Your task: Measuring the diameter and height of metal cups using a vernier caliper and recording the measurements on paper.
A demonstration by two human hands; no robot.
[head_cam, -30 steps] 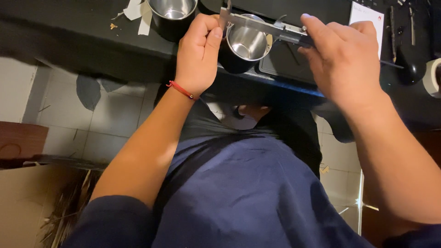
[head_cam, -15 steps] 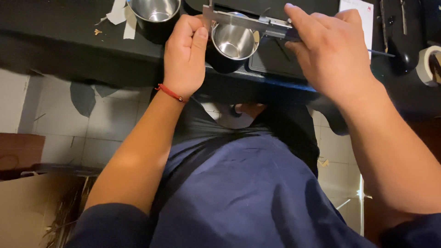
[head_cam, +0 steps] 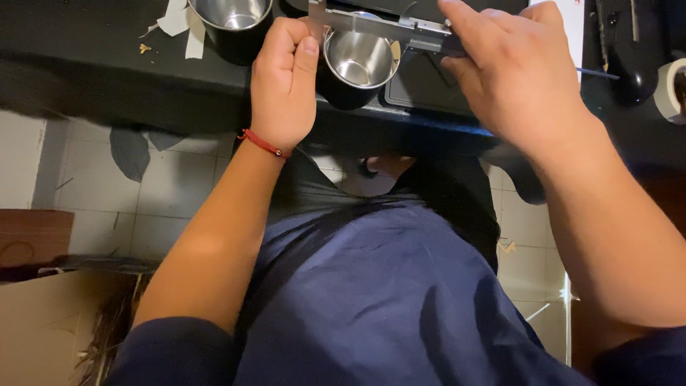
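Nearby, second steel cup (head_cam: 232, 18) stands left; tape roll (head_cam: 672, 89) far right.

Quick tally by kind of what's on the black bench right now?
Steel cups: 2 — one held by the left hand at, one at
Caliper, in the right hand: 1
Tape roll: 1
Total: 4

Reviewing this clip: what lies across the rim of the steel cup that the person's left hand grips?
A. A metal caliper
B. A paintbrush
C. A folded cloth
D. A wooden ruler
A. A metal caliper spans the rim of the steel cup, which the left hand grips from the side, while the right hand holds the caliper's slider end.
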